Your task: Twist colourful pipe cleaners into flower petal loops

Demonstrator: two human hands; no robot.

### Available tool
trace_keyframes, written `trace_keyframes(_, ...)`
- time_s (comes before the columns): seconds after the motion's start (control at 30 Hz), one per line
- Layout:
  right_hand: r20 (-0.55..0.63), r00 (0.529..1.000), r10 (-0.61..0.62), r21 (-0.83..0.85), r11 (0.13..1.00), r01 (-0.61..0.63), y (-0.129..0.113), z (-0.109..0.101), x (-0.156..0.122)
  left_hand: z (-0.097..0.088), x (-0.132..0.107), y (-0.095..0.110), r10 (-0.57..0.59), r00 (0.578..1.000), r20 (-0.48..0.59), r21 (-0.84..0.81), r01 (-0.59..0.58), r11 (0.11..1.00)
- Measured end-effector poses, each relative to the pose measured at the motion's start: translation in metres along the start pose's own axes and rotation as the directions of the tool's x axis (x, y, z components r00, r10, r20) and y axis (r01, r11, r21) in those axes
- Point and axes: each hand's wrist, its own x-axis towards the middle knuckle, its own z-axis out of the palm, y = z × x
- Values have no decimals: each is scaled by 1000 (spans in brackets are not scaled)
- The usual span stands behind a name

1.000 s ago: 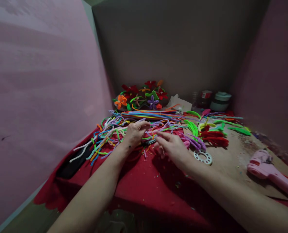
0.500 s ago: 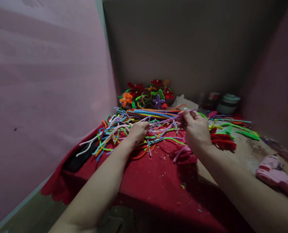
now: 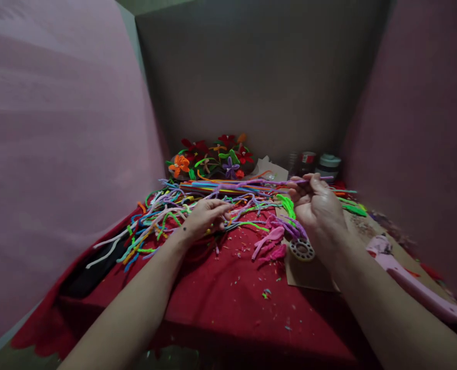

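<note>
The right hand [image 3: 321, 208] is raised at the right of the work, palm partly turned up, its thumb and fingers closed on a purple stem [image 3: 327, 178]. One end of the stem pokes out to the right of the fingers, and a purple line runs left from the hand, above the bundle [image 3: 221, 186]. The left hand [image 3: 205, 218] is low over the front edge of the pile [image 3: 170, 210], fingers half curled and pointing right; I cannot tell whether it grips anything.

Green loops [image 3: 287, 205] lie just left of the right hand. Below them are purple loops [image 3: 294, 227], pink petals [image 3: 271, 236] and a ring [image 3: 301, 258] with holes, near the corner of the cardboard [image 3: 309, 278]. A pink glue gun [image 3: 401, 272] lies right of the right forearm. Scraps [image 3: 266, 294] dot the red cloth [image 3: 213, 303] in front. Behind the bundle sit fuzzy flowers [image 3: 179, 165], with a lidded jar [image 3: 329, 167] farther right, by the back wall [image 3: 267, 77]
</note>
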Motion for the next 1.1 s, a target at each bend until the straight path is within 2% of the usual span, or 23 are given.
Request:
trace_keyframes(0.03, 16, 1000, 27, 4, 1000, -27, 5, 1, -3, 5, -4, 6, -7, 994, 110, -174, 26, 984)
trace_keyframes(0.07, 38, 998, 46, 0, 999, -46, 10, 1, -6, 10, -7, 12, 23, 987, 159, -319, 29, 947)
trace_keyframes(0.1, 69, 996, 60, -7, 998, -60, 15, 1, -9, 14, -11, 17, 76, 984, 164, -441, 4, 898)
trace_keyframes(0.17, 115, 991, 70, -17, 998, -68, 24, 0, -13, 19, -16, 26, 165, 984, 73, -611, -87, 787)
trace_keyframes(0.23, 139, 987, 78, -17, 997, -77, 31, -2, -15, 19, -17, 30, 197, 980, -28, -733, -154, 663)
trace_keyframes(0.33, 190, 978, 86, 3, 996, -88, 34, -4, -16, 13, -13, 30, 113, 989, -98, -880, -139, 453)
trace_keyframes(0.43, 335, 941, 52, 40, 997, -69, 29, -3, -19, 7, -6, 24, -110, 993, -42, -962, -10, 274)
trace_keyframes(0.5, 450, 892, 46, 61, 995, -83, 25, 0, -24, 4, -1, 18, -249, 968, 8, -969, 68, 236)
trace_keyframes(0.57, 531, 844, 74, 61, 990, -125, 23, 4, -30, 2, 2, 13, -331, 944, 4, -964, 92, 251)
trace_keyframes(0.63, 579, 810, 89, 44, 989, -140, 23, 7, -36, 0, 5, 8, -376, 926, -33, -962, 74, 265)
trace_keyframes(0.7, 615, 783, 88, 4, 993, -114, 24, 9, -42, -3, 7, 6, -408, 910, -75, -971, 26, 236)
trace_keyframes(0.77, 651, 752, 100, -78, 995, -65, 24, 8, -49, -8, 9, 6, -427, 899, -100, -985, -28, 171)
trace_keyframes(0.83, 683, 716, 140, -205, 979, 4, 24, 5, -59, -13, 9, 8, -413, 906, -97, -993, -61, 100)
trace_keyframes(0.9, 715, 672, 193, -357, 927, 113, 24, 1, -73, -17, 8, 10, -374, 925, -70, -997, -50, 63)
trace_keyframes(0.97, 754, 612, 237, -489, 825, 283, 25, -1, -88, -21, 6, 11, -342, 939, -30, -998, -8, 66)
trace_keyframes(1.0, 791, 558, 250, -521, 754, 400, 25, -2, -96, -22, 5, 11, -334, 942, -15, -997, 11, 75)
trace_keyframes(1.07, 910, 371, 186, -399, 643, 654, 28, -1, -108, -24, 3, 11, -325, 946, 5, -995, 37, 94)
trace_keyframes(1.1, 945, 287, 158, -324, 592, 738, 29, -1, -112, -25, 2, 11, -322, 947, 10, -994, 45, 102)
